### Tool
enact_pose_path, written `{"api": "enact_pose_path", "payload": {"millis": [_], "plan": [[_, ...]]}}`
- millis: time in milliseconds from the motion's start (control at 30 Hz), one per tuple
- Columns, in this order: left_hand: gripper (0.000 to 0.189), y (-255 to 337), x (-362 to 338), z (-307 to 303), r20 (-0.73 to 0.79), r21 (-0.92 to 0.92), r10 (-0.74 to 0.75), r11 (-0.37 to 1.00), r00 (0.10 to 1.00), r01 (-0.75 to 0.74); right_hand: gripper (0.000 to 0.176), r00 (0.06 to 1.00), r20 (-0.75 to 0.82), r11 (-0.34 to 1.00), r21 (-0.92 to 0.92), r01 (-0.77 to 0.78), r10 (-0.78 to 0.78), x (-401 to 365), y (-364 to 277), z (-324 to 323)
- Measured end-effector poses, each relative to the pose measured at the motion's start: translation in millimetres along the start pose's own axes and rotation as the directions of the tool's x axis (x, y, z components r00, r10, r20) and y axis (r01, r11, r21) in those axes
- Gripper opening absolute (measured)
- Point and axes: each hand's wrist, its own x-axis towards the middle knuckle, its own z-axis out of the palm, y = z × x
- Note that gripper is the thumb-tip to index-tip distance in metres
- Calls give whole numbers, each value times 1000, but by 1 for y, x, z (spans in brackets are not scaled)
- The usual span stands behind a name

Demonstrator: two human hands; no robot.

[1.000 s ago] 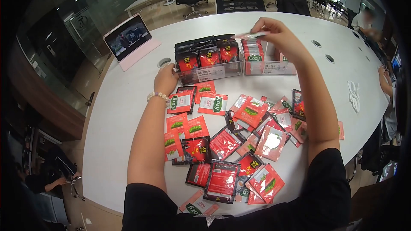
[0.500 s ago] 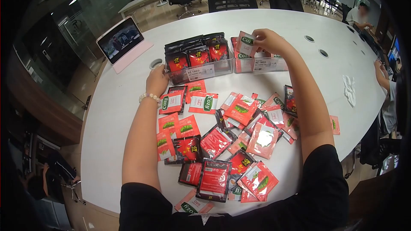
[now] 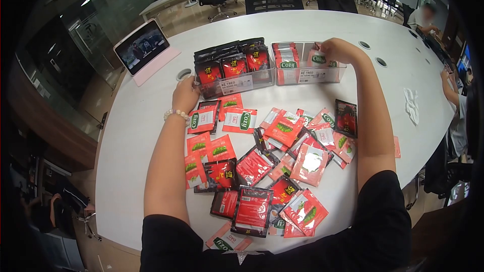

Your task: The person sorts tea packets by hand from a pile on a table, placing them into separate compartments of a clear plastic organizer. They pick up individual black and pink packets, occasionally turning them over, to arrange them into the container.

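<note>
My right hand [image 3: 338, 50] is closed on a Cozy sachet [image 3: 318, 58], inside the right compartment of the right clear bin [image 3: 330, 74]. More Cozy sachets [image 3: 287, 64] stand in that bin's left compartment. At the left, my left hand [image 3: 186, 93] rests with curled fingers against the near left corner of the other clear bin [image 3: 242, 84], which is full of black and red coffee sachets [image 3: 233, 66]. Loose red Cozy sachets [image 3: 240, 120] and black-red coffee sachets [image 3: 252, 210] lie mixed on the table between my forearms.
A tablet [image 3: 141, 46] on a pink cover stands at the back left. A white crumpled item [image 3: 411, 106] lies at the right. Round holes are set in the white table [image 3: 151, 171]. Other people sit at the far right and lower left.
My right hand has moved right and down with the Cozy sachet, from above the bin's left compartment into its right one. My left hand has stayed at the other bin.
</note>
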Motion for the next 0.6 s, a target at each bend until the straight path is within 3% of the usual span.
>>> {"api": "enact_pose_path", "payload": {"millis": [33, 133, 233, 433, 533, 600], "plan": [[20, -5, 1, 4, -13, 3, 25, 1000, 1000, -25, 24, 999, -25, 999, -7, 42, -42, 7, 20, 9], [19, -9, 2, 7, -27, 0, 53, 999, 998, -53, 31, 994, 36, 987, -125, -101, 106, 8, 31, 8], [19, -9, 2, 7, -20, 14, 58, 998, 998, -57, 33, 994, 3, 987, -122, -106, 107, 10, 39, 11], [18, -9, 2, 7, -11, 51, 77, 996, 997, -76, 21, 970, -99, 950, -204, -237, 220, 9, 30, 8], [17, -8, 1, 6, -20, 50, 79, 996, 997, -78, 21, 956, -175, 926, -259, -275, 235, 17, 38, 17], [16, -8, 1, 6, -24, 47, 85, 995, 996, -84, 26, 968, -191, 917, -331, -222, 165, 14, 37, 19]]}}
